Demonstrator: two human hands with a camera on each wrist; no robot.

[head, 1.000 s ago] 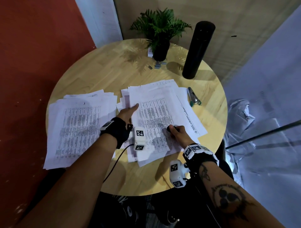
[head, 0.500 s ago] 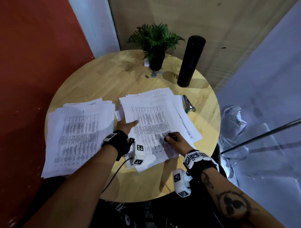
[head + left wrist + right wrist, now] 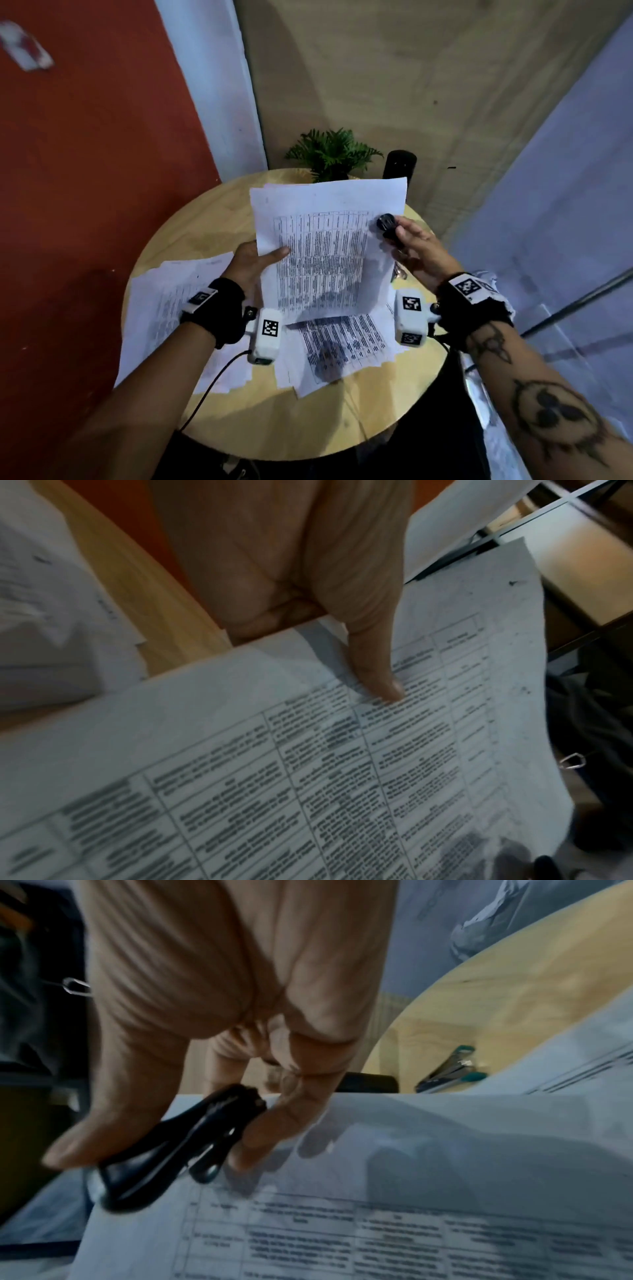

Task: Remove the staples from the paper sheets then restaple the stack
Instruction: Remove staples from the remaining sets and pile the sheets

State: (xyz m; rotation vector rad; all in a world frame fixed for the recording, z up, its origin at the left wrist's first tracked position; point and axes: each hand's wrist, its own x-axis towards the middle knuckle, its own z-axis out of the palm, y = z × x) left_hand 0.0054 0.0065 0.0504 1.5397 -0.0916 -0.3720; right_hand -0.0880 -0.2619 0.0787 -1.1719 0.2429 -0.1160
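Note:
My left hand point(image 3: 255, 262) holds a printed paper stack point(image 3: 325, 246) up off the round wooden table point(image 3: 274, 421), thumb on the page and fingers behind it. In the left wrist view the thumb point(image 3: 373, 669) presses the printed sheet point(image 3: 308, 764). My right hand point(image 3: 411, 246) grips a black staple remover point(image 3: 388, 226) at the stack's right edge. The right wrist view shows the staple remover point(image 3: 178, 1153) pinched between thumb and fingers, just above the sheet point(image 3: 411, 1177). More printed sheets point(image 3: 342, 342) lie flat under the lifted stack.
A second pile of sheets point(image 3: 164, 308) lies on the table's left side. A potted plant point(image 3: 330, 154) and a black flask point(image 3: 399, 166) stand at the far edge. A stapler point(image 3: 452, 1069) lies on the table to the right, behind the lifted paper.
My left hand has lifted a stack off the table and tilted it upright. My right hand rose with the staple remover to the stack's right edge. The head view tipped upward.

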